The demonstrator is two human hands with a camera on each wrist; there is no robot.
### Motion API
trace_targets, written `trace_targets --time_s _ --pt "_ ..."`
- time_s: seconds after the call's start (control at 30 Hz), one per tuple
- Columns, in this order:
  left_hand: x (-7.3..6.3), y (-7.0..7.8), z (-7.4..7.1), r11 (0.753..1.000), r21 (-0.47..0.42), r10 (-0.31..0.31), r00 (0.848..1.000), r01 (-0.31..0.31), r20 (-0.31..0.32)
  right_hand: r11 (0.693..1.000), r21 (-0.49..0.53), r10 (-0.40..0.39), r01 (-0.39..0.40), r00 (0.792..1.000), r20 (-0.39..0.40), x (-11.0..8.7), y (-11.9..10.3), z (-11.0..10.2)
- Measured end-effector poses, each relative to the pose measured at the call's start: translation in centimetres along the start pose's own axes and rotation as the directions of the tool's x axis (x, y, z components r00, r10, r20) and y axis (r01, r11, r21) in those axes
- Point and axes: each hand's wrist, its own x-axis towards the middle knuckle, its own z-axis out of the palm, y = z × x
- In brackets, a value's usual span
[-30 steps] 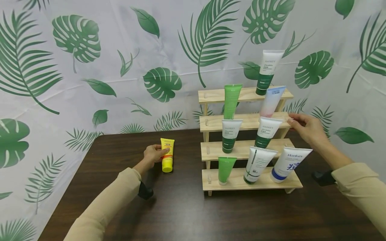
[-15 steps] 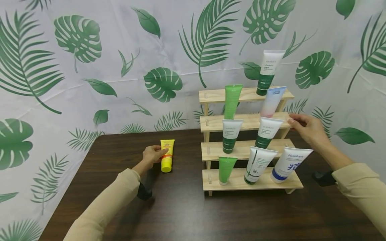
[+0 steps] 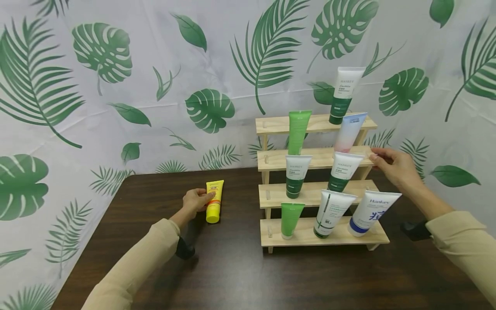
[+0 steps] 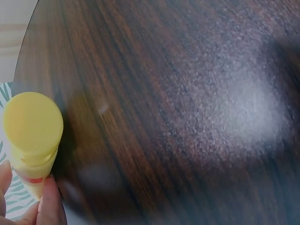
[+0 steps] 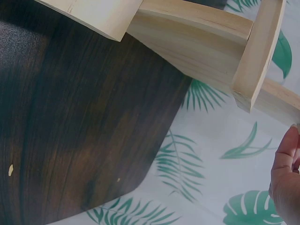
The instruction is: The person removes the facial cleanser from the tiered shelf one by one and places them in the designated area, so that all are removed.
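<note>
My left hand [image 3: 195, 201] pinches a yellow squeeze tube [image 3: 214, 202] between thumb and fingers, cap end down, over the left part of the table. In the left wrist view the round cap of the yellow tube [image 4: 33, 124] faces the camera, with fingertips [image 4: 50, 201] on its body. At the right, my right hand [image 3: 399, 168] grips the end of the second-highest shelf of a wooden stepped display stand [image 3: 317, 158]. The right wrist view catches only part of the right hand [image 5: 286, 173] at the stand's edge; what its fingertips hold is mostly hidden there.
Several tubes stand cap-down on the stand, among them a tall green tube [image 3: 298, 131], a pink-blue tube [image 3: 350, 132], a small green tube [image 3: 290, 219] and a white-and-blue tube [image 3: 372, 213]. A leaf-print cloth [image 3: 155, 64] hangs behind the dark wooden table [image 3: 232, 275].
The yellow tube has shifted slightly left and its lean has changed a little in my left hand. My right hand keeps its place on the stand.
</note>
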Motion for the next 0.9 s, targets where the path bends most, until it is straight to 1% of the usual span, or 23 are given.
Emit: trace_targets --time_s 0.1,0.17,0.23,0.3,0.37,0.43,0.5,0.63,0.67,0.77,0.83,0.9 --pt "-0.2 0.3 -0.4 1.000 0.007 0.021 1.000 -0.021 -0.019 1.000 -0.010 0.005 -0.005 1.000 0.007 -0.1 -0.3 -0.1" --pt "-0.3 0.7 -0.7 0.998 0.028 0.055 0.997 -0.054 -0.053 1.000 -0.015 0.010 -0.010 1.000 0.011 -0.1 -0.3 -0.2" --pt "-0.4 1.5 -1.1 0.994 0.045 0.102 0.990 -0.098 -0.093 1.000 -0.018 0.013 -0.013 1.000 0.011 -0.2 -0.3 -0.2" --pt "-0.6 2.6 -1.6 0.988 0.056 0.153 0.980 -0.147 -0.131 1.000 -0.015 0.018 -0.018 1.000 0.013 -0.2 -0.5 -0.2" --pt "-0.8 3.9 -2.0 0.980 0.042 0.197 0.967 -0.193 -0.160 1.000 -0.013 0.016 -0.015 1.000 0.013 -0.3 -0.6 -0.2" --pt "-1.1 5.5 -2.3 0.970 0.009 0.241 0.956 -0.243 -0.168 1.000 -0.010 0.015 -0.015 1.000 0.013 -0.3 -0.7 -0.2" --pt "-1.4 7.2 -2.4 0.956 -0.038 0.282 0.946 -0.291 -0.160 1.000 -0.011 0.009 -0.009 1.000 0.011 -0.3 -0.6 -0.2" --pt "-2.5 10.8 -2.4 0.911 -0.140 0.374 0.919 -0.389 -0.123 1.000 -0.004 0.004 -0.004 1.000 0.008 -0.3 -0.5 -0.2" --pt "-2.7 11.7 -2.4 0.896 -0.162 0.399 0.910 -0.413 -0.114 1.000 -0.001 0.002 -0.002 1.000 0.007 -0.3 -0.5 -0.3" --pt "-3.7 14.4 -2.1 0.846 -0.220 0.477 0.874 -0.485 -0.091 1.000 0.008 0.002 -0.002 1.000 0.006 -0.3 -0.6 -0.2" --pt "-4.4 16.3 -1.9 0.812 -0.247 0.526 0.847 -0.528 -0.082 1.000 0.006 0.003 -0.003 1.000 0.005 -0.3 -0.6 -0.2" --pt "-5.0 18.0 -1.6 0.784 -0.256 0.566 0.821 -0.565 -0.077 1.000 0.006 0.005 -0.005 1.000 0.002 -0.3 -0.5 -0.2"
